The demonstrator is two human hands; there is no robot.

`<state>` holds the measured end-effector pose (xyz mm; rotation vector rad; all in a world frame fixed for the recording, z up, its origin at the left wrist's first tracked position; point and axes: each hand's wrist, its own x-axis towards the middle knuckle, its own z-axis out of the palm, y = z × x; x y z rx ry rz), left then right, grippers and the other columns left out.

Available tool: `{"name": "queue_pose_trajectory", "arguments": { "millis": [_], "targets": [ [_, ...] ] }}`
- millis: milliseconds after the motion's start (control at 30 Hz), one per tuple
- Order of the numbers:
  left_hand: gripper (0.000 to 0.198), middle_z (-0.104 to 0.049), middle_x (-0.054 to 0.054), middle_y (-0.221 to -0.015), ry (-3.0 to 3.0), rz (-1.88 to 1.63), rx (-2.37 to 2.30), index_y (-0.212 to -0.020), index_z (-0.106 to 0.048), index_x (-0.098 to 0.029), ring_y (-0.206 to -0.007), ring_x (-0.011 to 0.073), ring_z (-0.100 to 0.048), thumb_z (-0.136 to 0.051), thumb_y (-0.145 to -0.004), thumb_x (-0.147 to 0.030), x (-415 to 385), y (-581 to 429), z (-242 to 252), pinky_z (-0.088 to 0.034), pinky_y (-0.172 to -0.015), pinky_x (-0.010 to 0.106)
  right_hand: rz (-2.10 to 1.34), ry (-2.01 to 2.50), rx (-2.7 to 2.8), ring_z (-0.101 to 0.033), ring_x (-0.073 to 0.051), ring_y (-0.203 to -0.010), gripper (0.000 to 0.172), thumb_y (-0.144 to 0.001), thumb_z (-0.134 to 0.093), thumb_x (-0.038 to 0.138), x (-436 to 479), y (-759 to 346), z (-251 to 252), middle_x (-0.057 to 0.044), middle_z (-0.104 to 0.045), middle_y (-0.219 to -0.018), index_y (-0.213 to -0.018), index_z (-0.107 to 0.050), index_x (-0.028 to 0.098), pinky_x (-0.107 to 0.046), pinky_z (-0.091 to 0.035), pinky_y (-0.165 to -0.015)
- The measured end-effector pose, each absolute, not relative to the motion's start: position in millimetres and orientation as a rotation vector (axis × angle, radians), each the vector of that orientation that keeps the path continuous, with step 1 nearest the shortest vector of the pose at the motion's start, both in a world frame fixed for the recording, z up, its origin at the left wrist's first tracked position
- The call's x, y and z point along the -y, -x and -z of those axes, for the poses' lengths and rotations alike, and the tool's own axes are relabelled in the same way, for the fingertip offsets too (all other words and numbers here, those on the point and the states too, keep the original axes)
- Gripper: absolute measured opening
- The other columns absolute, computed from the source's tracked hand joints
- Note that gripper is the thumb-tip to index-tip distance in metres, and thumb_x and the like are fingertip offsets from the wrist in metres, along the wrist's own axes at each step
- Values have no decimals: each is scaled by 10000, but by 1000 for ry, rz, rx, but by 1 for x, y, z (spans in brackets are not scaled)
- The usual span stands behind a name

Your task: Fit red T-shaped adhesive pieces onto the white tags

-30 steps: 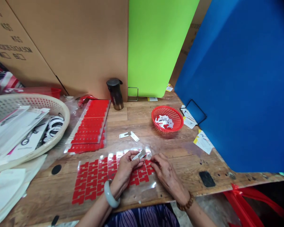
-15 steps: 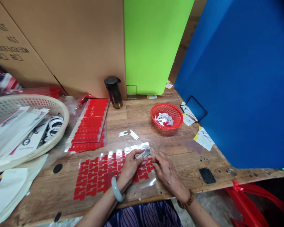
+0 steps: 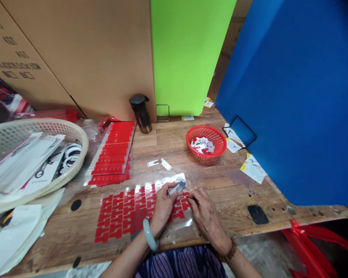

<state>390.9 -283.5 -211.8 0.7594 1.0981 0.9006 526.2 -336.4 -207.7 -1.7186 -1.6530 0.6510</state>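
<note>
A clear sheet of red stickers (image 3: 124, 212) lies on the wooden table (image 3: 220, 185) in front of me. My left hand (image 3: 162, 204), with a pale bangle on the wrist, rests on the sheet and pinches a small grey metal piece (image 3: 177, 188) between thumb and fingers. My right hand (image 3: 204, 212), with a bead bracelet, lies beside it, its fingertips pressed together at the sheet's right edge on a red sticker. Two more small metal pieces (image 3: 159, 163) lie just beyond the sheet.
A small red basket (image 3: 204, 135) with white pieces stands at centre right. A stack of red sticker sheets (image 3: 113, 152) lies at the left, beside a large cream basket (image 3: 75, 131) of papers. A dark flask (image 3: 140, 112), cardboard, green and blue panels stand behind.
The view has shifted slightly. My hands stay on the sticker sheet, the left hand keeping the metal piece and the right fingers working at the sheet's edge.
</note>
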Motion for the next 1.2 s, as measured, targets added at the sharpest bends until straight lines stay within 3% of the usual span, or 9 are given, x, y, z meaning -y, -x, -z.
{"name": "queue_pose_trajectory", "arguments": {
  "millis": [400,567,700,1200],
  "targets": [
    [239,-675,58,-885,-705,-903,-1133,-918,-588,-139,-776,177,-692,-675,-698,-106,282,-392,208,-531,-740,266,-791,1481,1736,-500,-171,-850,162,-917,-380,137,360,-535,197,-41,-515,-883,-852,-509,209,-306,-413,-767],
    [278,-697,78,-877,-541,-757,-1020,-898,-590,-126,-744,155,-697,-710,-658,-55,278,-382,197,-537,-734,230,-847,1460,1445,-536,-157,-808,38,-852,-515,227,352,-538,182,-24,-551,-851,-823,-518,202,-268,-435,-723],
    [376,-712,92,-847,-485,-623,-947,-945,-592,-107,-733,151,-697,-739,-610,-22,279,-368,178,-540,-729,216,-958,1517,1146,-542,-146,-698,142,-778,-607,292,338,-535,178,9,-556,-720,-722,-516,199,-263,-439,-661],
    [427,-726,105,-777,-478,-595,-1016,-951,-561,-105,-652,144,-691,-764,-577,-65,292,-342,161,-549,-682,222,-1142,1469,1364,-515,-119,-670,63,-769,-542,165,321,-504,173,32,-540,-701,-724,-510,195,-234,-409,-644]
  ]
}}
